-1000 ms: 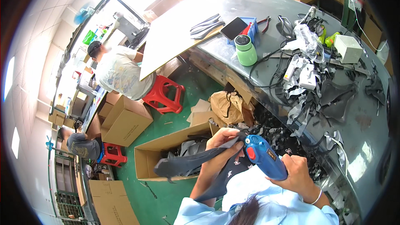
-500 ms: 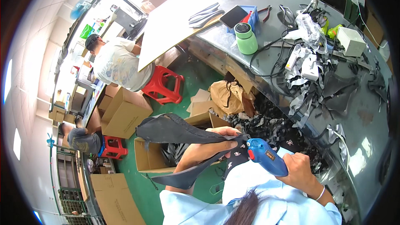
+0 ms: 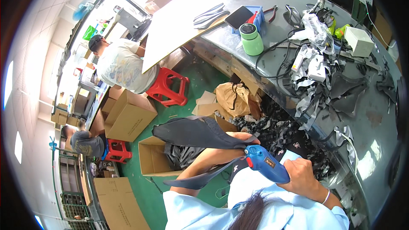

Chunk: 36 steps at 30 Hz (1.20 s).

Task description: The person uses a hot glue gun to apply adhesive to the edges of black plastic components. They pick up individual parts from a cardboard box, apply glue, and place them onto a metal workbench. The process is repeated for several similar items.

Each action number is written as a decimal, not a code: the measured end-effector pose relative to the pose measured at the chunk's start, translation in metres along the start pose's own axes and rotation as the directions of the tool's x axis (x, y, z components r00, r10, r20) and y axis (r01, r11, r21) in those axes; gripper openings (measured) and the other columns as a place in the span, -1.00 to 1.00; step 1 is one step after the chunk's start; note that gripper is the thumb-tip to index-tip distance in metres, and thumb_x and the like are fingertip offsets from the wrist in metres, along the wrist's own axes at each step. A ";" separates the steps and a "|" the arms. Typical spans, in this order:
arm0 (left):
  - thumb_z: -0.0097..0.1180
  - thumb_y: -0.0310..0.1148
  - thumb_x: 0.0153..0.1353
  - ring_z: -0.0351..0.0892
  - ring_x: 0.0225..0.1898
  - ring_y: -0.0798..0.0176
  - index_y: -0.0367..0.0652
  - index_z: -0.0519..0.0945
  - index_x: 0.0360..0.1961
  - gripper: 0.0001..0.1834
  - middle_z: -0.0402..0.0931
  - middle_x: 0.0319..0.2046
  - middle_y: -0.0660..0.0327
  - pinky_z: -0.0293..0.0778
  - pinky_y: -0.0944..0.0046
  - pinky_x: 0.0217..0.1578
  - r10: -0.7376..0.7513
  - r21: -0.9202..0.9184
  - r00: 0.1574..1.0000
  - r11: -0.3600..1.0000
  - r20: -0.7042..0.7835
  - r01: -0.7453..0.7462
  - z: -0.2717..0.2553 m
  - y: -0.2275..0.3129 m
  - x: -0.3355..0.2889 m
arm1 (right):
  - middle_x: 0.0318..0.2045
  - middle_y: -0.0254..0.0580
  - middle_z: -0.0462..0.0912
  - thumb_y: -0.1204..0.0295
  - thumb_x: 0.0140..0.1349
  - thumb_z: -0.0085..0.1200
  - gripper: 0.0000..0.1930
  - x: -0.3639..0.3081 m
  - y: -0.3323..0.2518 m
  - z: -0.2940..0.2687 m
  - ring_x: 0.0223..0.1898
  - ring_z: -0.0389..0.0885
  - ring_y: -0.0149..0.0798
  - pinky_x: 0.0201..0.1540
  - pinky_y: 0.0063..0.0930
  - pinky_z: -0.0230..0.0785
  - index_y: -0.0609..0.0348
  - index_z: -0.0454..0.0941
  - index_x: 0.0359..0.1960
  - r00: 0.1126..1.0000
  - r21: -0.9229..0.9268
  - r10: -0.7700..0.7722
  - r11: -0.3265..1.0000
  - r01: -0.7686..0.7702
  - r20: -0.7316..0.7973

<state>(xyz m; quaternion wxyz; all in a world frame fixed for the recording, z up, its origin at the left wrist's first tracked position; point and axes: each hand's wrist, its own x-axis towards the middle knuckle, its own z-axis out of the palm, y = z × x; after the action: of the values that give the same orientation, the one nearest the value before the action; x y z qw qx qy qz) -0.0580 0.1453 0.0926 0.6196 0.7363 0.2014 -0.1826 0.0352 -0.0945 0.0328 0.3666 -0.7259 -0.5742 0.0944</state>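
My left hand [image 3: 228, 154] is closed on a black, curved piece of flexible sheet material [image 3: 191, 132], with its fingers partly hidden behind it. One broad flap of the piece spreads to the left above my forearm, and a narrower black flap [image 3: 191, 182] hangs below. In my right hand [image 3: 301, 176] is a blue cordless handheld power tool [image 3: 268, 164] with a red button. Its front end meets the right end of the black piece, beside my left fingers; the working tip is hidden.
An open cardboard box [image 3: 153, 158] with black strips stands on the green floor. Black scraps [image 3: 272, 123] heap under the metal table [image 3: 272, 30], which bears a green bottle [image 3: 252, 40], more scraps and cables. Two people sit on red stools [image 3: 170, 87] at the left.
The black piece has shifted right and turned, so its upper flap shows broader and flatter. The blue tool has moved slightly left and down, its front end still at the piece's edge.
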 end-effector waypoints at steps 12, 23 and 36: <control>0.21 -0.44 -0.03 0.50 -0.19 0.31 -0.30 0.47 -0.06 -0.55 0.52 -0.22 0.11 0.43 0.34 -0.15 0.513 0.022 0.760 0.834 -0.399 -0.552 -0.016 0.013 -0.020 | -0.80 -0.22 0.40 0.28 -0.22 0.31 -0.65 0.004 0.002 0.016 -0.76 0.45 -0.15 -0.64 -0.32 0.26 0.14 0.34 -0.60 0.987 0.078 0.094 0.993 -0.084 -0.128; 0.04 -0.39 0.05 0.32 -0.11 0.22 -0.18 0.36 -0.15 -0.69 0.32 -0.18 0.09 0.29 0.23 -0.03 0.440 0.047 0.184 0.464 -0.879 -0.885 0.018 -0.014 0.009 | -0.82 -0.21 0.39 0.28 -0.20 0.31 -0.65 0.009 0.001 0.011 -0.77 0.46 -0.14 -0.65 -0.35 0.27 0.13 0.33 -0.64 0.983 0.085 0.094 0.993 -0.081 -0.157; -0.03 -0.43 0.01 0.39 -0.02 0.03 -0.20 0.32 -0.11 -0.65 0.36 -0.12 -0.01 0.30 0.04 0.08 0.401 -0.016 0.179 0.377 -0.898 -0.926 0.056 -0.007 0.017 | -0.78 -0.20 0.47 0.25 -0.18 0.36 -0.61 0.019 -0.015 -0.002 -0.75 0.51 -0.18 -0.64 -0.41 0.33 0.18 0.36 -0.58 0.983 0.220 0.138 0.969 -0.110 -0.117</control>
<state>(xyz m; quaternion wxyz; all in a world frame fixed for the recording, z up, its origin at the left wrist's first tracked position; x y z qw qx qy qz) -0.0483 0.0924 0.0683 0.6575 0.5074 0.1211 0.5436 0.0312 -0.0769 0.0498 0.4726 -0.7218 -0.4887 0.1300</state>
